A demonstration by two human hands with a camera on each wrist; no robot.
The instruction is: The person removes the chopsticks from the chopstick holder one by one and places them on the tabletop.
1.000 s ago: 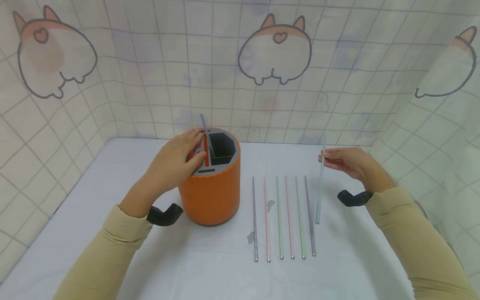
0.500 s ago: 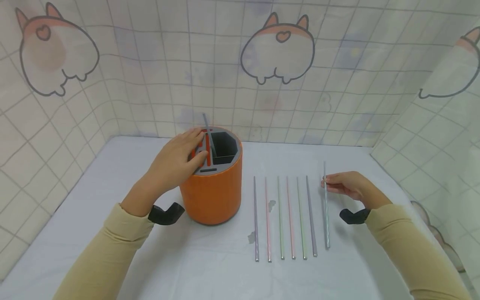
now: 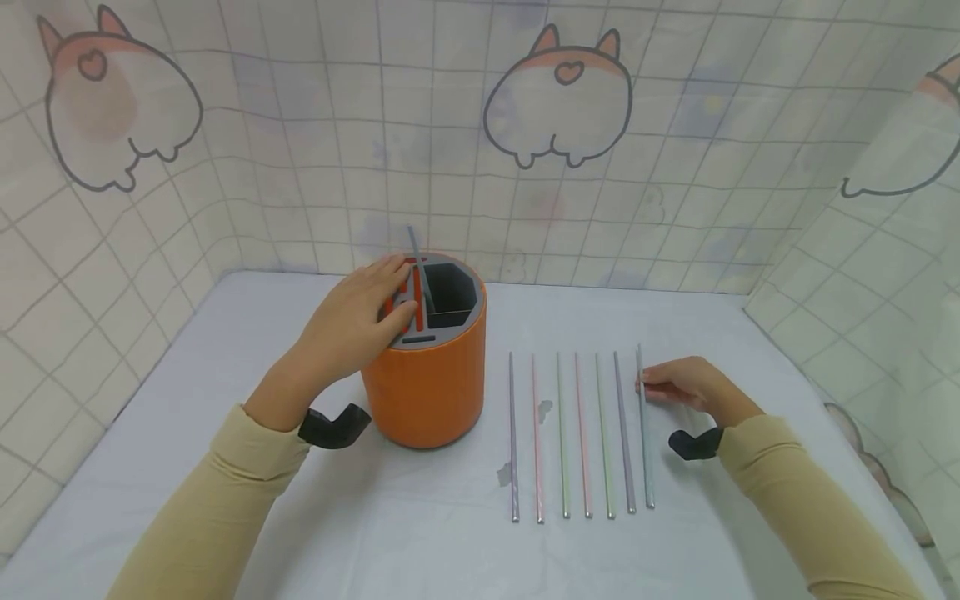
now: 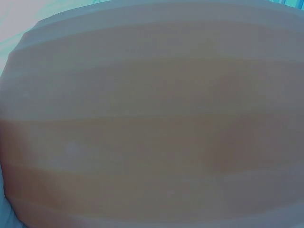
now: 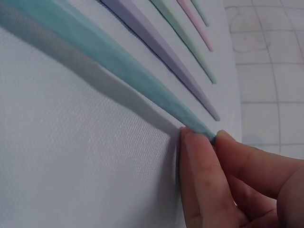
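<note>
My right hand [image 3: 688,385] pinches a light blue chopstick [image 3: 647,454] near its far end, between thumb and fingertips. In the right wrist view the blue chopstick [image 5: 128,78] lies low over the white cloth, its shadow close beside it. To its left runs a row of purple, green and pink chopsticks, the nearest a purple chopstick [image 3: 625,442]. My left hand [image 3: 348,312] rests on the grey slotted top of an orange utensil holder [image 3: 427,396], fingers spread over the slots. From the holder's dark compartment a thin grey-blue stick [image 3: 417,254] leans upward. The holder's wall fills the left wrist view.
A white cloth [image 3: 420,533] covers the table, with small grey patches under the row. Behind and at the sides hangs a grid-patterned curtain [image 3: 360,133] with cartoon prints. Black wrist bands [image 3: 333,427] sit on both wrists.
My right hand has brought the blue chopstick down and nearer, from raised and tilted to lying along the right end of the row. The left hand stays on the holder.
</note>
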